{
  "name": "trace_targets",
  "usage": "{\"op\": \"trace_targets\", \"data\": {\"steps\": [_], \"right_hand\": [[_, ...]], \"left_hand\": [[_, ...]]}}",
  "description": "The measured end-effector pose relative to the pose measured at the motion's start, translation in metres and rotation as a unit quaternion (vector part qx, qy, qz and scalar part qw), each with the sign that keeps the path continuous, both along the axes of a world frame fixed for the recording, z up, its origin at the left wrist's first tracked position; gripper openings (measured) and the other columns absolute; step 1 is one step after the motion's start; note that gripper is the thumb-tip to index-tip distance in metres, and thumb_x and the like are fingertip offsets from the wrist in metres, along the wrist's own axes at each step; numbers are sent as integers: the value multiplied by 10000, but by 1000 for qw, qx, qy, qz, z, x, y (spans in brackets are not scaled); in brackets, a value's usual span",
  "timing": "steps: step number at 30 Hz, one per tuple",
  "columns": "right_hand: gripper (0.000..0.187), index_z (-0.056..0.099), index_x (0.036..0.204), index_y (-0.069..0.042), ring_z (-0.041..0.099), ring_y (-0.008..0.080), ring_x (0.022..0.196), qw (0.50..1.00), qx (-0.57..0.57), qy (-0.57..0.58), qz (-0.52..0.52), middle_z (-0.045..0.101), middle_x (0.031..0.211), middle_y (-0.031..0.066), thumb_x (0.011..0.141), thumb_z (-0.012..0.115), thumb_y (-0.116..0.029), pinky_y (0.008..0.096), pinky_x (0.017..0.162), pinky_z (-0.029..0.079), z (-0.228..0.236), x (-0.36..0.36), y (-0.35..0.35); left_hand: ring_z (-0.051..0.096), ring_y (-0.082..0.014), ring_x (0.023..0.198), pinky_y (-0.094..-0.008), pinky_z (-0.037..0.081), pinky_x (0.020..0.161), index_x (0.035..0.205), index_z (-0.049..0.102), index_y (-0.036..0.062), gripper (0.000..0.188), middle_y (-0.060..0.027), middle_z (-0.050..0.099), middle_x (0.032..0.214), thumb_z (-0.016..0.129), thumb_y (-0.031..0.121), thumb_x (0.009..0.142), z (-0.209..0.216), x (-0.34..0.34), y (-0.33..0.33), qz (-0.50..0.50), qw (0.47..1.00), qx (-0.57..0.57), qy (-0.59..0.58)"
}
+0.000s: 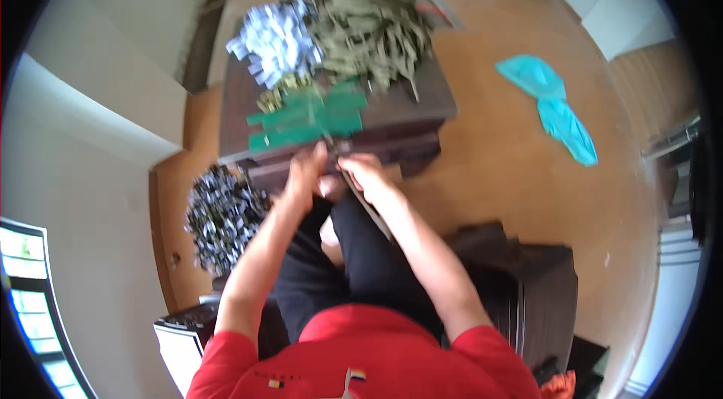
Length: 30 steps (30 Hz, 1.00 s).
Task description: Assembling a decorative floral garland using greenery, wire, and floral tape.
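Note:
A narrow olive strip (pixel 369 211) runs between my two hands and trails down over my right thigh. Its upper end shows beyond my fingers, by the table's near edge. My left hand (pixel 305 173) pinches near that upper end, with the thumb pointing forward. Fingers closed, my right hand (pixel 363 173) grips the strip just beside it. Motion blur softens the fingertips. Beyond both hands, flat green pieces (pixel 305 119) lie side by side on the dark wooden table (pixel 429 98). A small heap of yellowish-olive pieces (pixel 282 92) sits behind them.
At the table's back lie a pile of pale bluish-white strips (pixel 275 41) and a bigger heap of long olive strips (pixel 369 30). A mixed black, white and olive heap (pixel 222 218) stands left of my legs. Turquoise plastic bags (pixel 550 102) rest on the floor at right.

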State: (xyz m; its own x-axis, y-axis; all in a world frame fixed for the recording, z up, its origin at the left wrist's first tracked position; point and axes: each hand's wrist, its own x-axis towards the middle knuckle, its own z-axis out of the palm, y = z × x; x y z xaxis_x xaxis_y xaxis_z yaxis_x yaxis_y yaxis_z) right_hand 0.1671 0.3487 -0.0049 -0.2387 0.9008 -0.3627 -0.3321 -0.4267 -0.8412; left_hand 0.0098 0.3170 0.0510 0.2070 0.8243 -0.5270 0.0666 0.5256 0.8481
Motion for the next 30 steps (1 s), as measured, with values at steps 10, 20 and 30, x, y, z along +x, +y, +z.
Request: {"op": "trace_targets", "data": {"steps": [10, 20, 30], "right_hand": [[123, 643, 806, -93, 406, 36, 479, 997, 36, -23, -59, 562, 635, -5, 856, 627, -205, 162, 420, 274, -29, -23, -53], [298, 641, 910, -31, 293, 3, 508, 988, 40, -132, -63, 399, 653, -62, 914, 608, -326, 148, 425, 199, -17, 19, -43], [259, 676, 885, -10, 311, 17, 447, 988, -15, -148, 41, 424, 602, -49, 902, 616, -261, 160, 404, 211, -8, -24, -71]], "left_hand": [[277, -38, 425, -188, 177, 378, 826, 644, 51, 237, 42, 401, 548, 571, 263, 902, -29, -16, -29, -7, 999, -33, -35], [246, -27, 402, -190, 146, 369, 841, 627, 66, 210, 66, 363, 544, 567, 254, 912, -57, -13, -72, -31, 984, -88, -151], [293, -51, 387, -196, 188, 353, 778, 621, 68, 262, 34, 396, 512, 566, 283, 917, -46, -41, -6, -15, 999, -3, -41]]}}
